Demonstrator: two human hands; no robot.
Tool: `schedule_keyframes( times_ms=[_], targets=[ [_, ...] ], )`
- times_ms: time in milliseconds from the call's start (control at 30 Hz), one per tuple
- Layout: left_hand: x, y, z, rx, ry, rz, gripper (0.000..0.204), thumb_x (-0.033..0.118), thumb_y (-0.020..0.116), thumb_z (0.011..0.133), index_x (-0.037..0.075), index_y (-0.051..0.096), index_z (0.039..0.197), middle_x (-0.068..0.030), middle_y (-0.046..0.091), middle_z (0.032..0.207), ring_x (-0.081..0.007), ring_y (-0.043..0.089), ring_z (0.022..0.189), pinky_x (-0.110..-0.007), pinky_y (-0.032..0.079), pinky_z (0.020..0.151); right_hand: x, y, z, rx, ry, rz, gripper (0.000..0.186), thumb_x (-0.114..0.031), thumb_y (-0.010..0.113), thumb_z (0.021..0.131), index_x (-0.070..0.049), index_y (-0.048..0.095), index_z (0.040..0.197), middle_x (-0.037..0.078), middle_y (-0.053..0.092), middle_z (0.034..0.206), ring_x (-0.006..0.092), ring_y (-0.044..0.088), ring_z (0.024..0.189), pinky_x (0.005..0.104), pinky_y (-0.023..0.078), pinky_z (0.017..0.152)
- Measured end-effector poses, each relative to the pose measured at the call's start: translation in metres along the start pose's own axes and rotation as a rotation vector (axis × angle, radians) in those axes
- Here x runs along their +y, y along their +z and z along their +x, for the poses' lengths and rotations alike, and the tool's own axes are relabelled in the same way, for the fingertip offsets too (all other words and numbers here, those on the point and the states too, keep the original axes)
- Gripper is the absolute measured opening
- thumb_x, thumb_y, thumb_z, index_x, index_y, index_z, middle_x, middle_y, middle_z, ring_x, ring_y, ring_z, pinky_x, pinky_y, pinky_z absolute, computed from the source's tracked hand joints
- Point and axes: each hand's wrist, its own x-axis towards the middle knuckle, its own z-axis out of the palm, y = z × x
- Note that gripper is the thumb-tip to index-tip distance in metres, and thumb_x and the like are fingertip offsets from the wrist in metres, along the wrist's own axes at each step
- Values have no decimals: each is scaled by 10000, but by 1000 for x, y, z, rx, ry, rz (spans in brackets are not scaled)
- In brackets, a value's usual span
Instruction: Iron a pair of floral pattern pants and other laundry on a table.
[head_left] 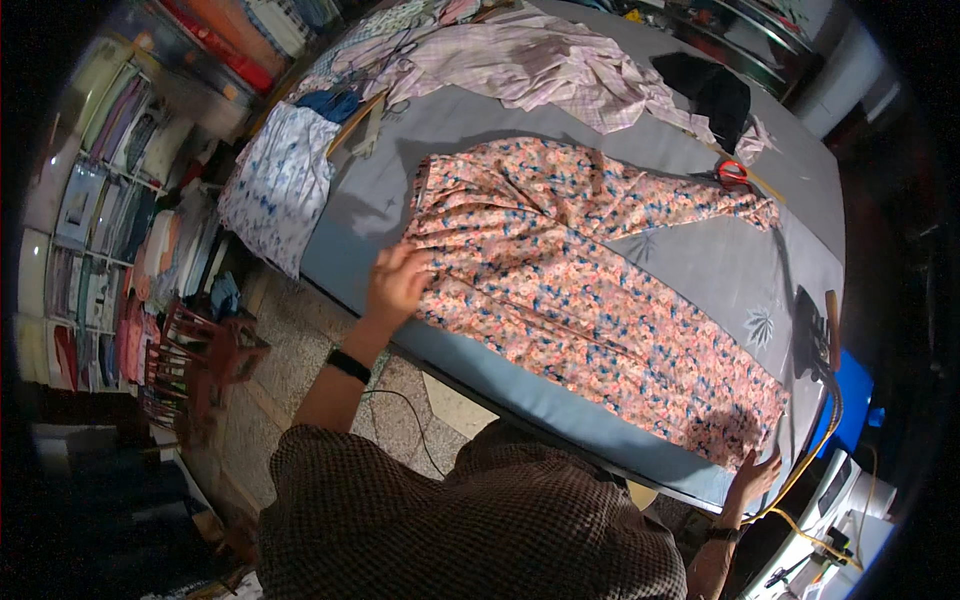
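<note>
A pink floral garment with small blue flowers lies spread diagonally over the grey padded table, one long narrow part stretching toward the back right. My left hand, a dark band on its wrist, touches the garment's left edge with loosely bent, separated fingers. At the lower right corner, my right hand has its fingers closed on the garment's hem; part of that grip is hidden. Red-handled scissors lie just behind the narrow part.
Pink checked cloth, black cloth and white floral cloth cover the table's far and left parts. What looks like an iron, with yellow cords, is at the right edge. Fabric shelves and red chairs are at left.
</note>
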Motion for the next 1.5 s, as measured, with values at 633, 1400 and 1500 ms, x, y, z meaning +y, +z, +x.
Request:
schedule_keyframes(
  times_ms=[633, 1400, 1500],
  targets=[
    [36, 28, -65, -244, -166, -189, 222, 183, 497, 939, 89, 603, 1111, -140, 580, 1007, -328, 544, 939, -491, 411, 817, -88, 17, -52, -111, -538, 266, 378, -158, 504, 933, -48, 510, 1295, 206, 440, 1391, 363, 419, 1288, 458, 354, 1052],
    [30, 62, 77, -630, 50, -48, 315, 190, 600, 888, 58, 574, 1173, -116, 590, 1085, -255, 602, 865, -382, 516, 696, -100, 9, -57, -119, -449, 241, 370, -155, 483, 933, -55, 510, 1289, 183, 437, 1404, 362, 412, 1291, 466, 353, 1043],
    [28, 76, 83, -596, 60, -48, 249, 158, 574, 854, 32, 621, 1062, -134, 633, 860, -302, 623, 769, -423, 512, 617, -98, 13, -57, -116, -442, 245, 404, -158, 486, 923, -84, 479, 1320, 185, 421, 1417, 356, 399, 1304, 465, 342, 1046]
  ],
)
